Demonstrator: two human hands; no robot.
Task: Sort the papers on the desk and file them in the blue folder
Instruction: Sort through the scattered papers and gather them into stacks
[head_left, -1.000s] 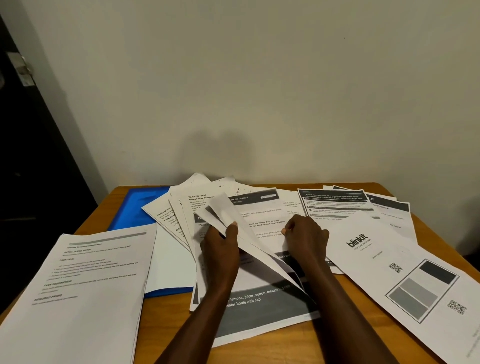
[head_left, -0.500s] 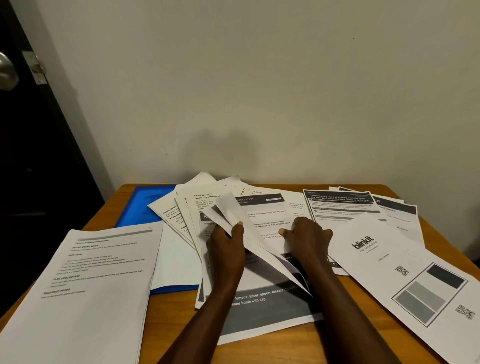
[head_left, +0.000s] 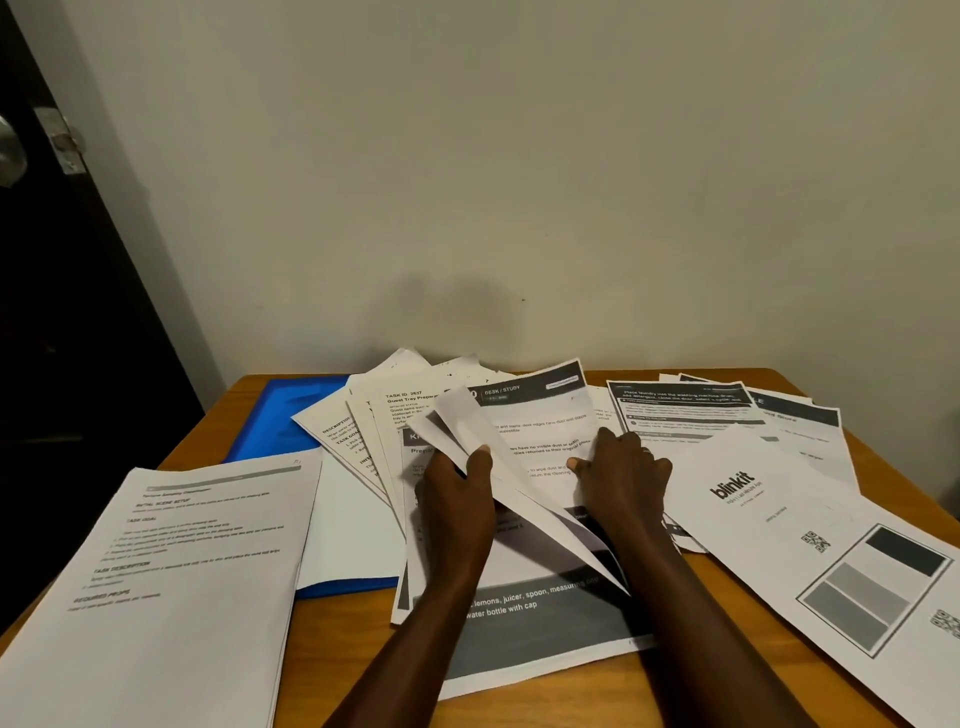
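Note:
Printed sheets lie fanned over the wooden desk (head_left: 332, 644). My left hand (head_left: 457, 499) pinches the lifted edges of two or three sheets (head_left: 467, 421) in the middle pile, bent upward. My right hand (head_left: 623, 467) presses fingers down on a sheet headed "DESK / STUDY" (head_left: 540, 410). The blue folder (head_left: 291, 415) lies at the back left, mostly covered by papers. A neat stack of text pages (head_left: 171, 582) sits front left. A "blinkit" sheet (head_left: 769, 514) lies on the right.
The desk stands against a pale wall (head_left: 519, 182). A dark door (head_left: 62, 312) with a metal knob is on the left. More dark-headed sheets (head_left: 685, 410) lie at the back right, near the desk's far corner.
My left hand has lifted the pinched sheet edges slightly higher. My right hand stays pressed on the pile. The view has shifted a little.

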